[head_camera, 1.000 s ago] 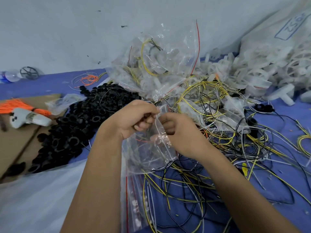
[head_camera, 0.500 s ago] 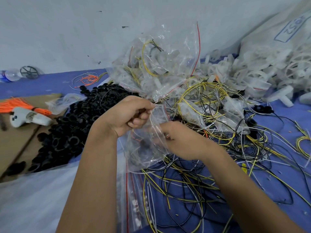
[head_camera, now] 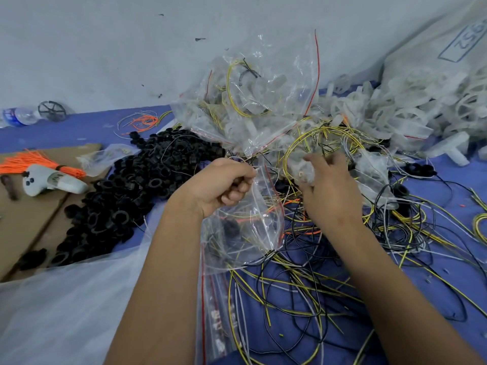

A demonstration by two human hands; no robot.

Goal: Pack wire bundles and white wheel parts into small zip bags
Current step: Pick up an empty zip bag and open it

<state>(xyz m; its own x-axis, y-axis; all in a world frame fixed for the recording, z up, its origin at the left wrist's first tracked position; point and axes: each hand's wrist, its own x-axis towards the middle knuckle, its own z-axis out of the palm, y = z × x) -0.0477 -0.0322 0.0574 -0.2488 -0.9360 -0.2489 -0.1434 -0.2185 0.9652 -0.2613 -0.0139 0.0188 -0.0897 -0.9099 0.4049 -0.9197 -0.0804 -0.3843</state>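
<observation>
Landmark: the small clear zip bag with red seal line (head_camera: 245,222), held up mid-scene over the blue cloth (head_camera: 448,291).

Nearest the person, below the zip bag: flat stack of clear red-striped zip bags (head_camera: 213,306) lying on the cloth, and a loose tangle of yellow, black and white wires (head_camera: 303,293) spread below and right of the bag. Large sheet of translucent plastic (head_camera: 66,306) lower left of the bag.

Left hand (head_camera: 224,185) is fisted, fingers curled, pinching the zip bag's top edge; the bag hangs below the fist with a dark part and some thin wires inside.

Right hand (head_camera: 329,188) just right of the bag, fingers spread and reaching into the wire tangle, touching a translucent white plastic part (head_camera: 303,167); whether it grips it, can't tell.

Left of the bag: heap of black plastic rings (head_camera: 126,188), partly on a brown cardboard sheet (head_camera: 31,214). Farther left on the cardboard: white handheld controller (head_camera: 52,180) and a bundle of orange cable ties (head_camera: 34,162).

Beyond the bag: pile of filled clear zip bags holding wires and white parts (head_camera: 258,101). Far right of that: heap of white plastic wheel parts (head_camera: 411,111), and a big white sack with blue printing (head_camera: 448,56).

Far left by the grey wall (head_camera: 105,48): black spoked wheel (head_camera: 52,110) beside a clear plastic bottle (head_camera: 18,116).
</observation>
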